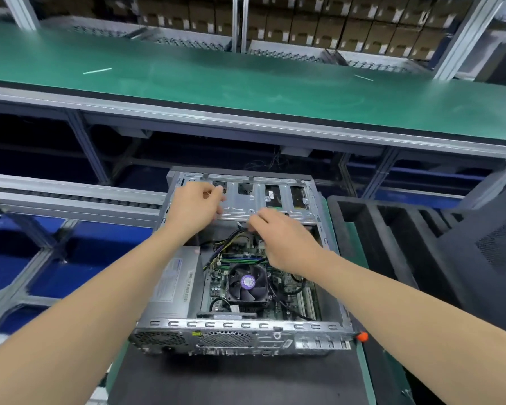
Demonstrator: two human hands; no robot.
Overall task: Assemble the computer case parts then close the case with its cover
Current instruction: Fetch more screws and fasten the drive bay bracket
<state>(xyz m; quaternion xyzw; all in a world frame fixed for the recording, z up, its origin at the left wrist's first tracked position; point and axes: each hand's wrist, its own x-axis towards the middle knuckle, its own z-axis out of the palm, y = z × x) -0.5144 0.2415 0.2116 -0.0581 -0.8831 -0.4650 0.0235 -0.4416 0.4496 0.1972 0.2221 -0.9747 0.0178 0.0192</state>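
Both hands reach into one open computer case (246,324), which lies flat on a black mat (237,375) with its rear panel toward the person and its top uncovered. The left hand (197,207) rests on the left part of the single metal drive cage (237,207) at the far end of the case. Its fingers are curled, with thumb and fingertips together on the cage top, but I cannot tell whether they pinch anything. The right hand (284,241) is at the near edge of the same cage, fingers bent down toward a bundle of cables (231,239). Whether it grasps the edge, a cable or nothing cannot be told.

Four dark openings show in the cage top, the leftmost partly hidden by the left hand. Inside the case sit one motherboard (216,290), one black CPU fan (247,283) with a purple hub label, and one grey power supply (173,282) along the left wall. One orange knob (362,336) sticks out at the near right corner.

Just right of the case stands one black foam tray (360,229) with upright slots. One dark panel (485,249) with a perforated vent patch leans beyond it, apart from the case. Behind runs one green conveyor belt (246,77) with two white strips on it, one at the left (97,71) and one at the right (363,78), well apart. Stacked cardboard boxes (304,27) fill the background.
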